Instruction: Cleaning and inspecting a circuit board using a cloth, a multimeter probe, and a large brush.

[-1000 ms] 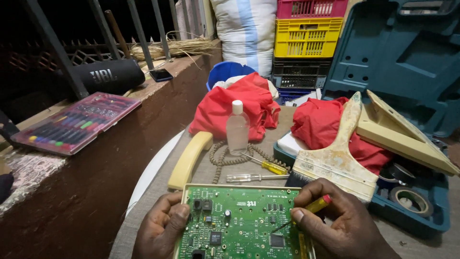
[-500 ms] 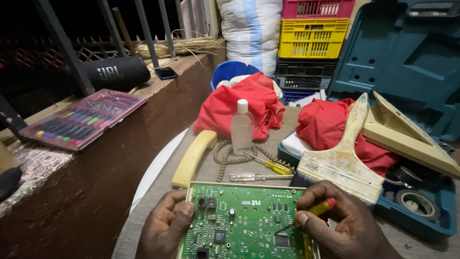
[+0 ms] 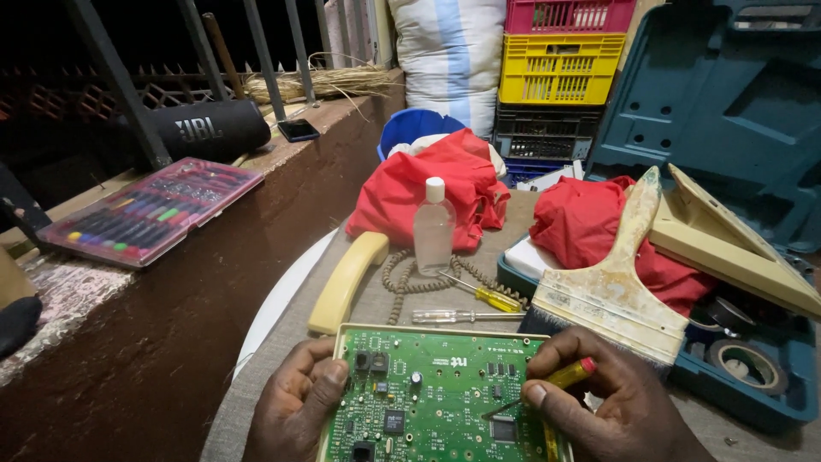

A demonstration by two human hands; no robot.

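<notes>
The green board (image 3: 436, 398) lies flat at the near edge of the table, long axis left to right, its far edge toward the handset (image 3: 346, 282). The left hand (image 3: 295, 411) clamps its left edge. The right hand (image 3: 611, 406) pinches a yellow-handled screwdriver (image 3: 547, 385), tip pointing left and touching the board; this looks like probing, and the next move calls for a steady tip.

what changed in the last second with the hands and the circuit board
Little changed. The right hand keeps its grip on the small yellow screwdriver, tip on the green circuit board; the left hand still steadies the board's left edge. The brush, bottle and handset stayed put; only the view shifted slightly.
</notes>
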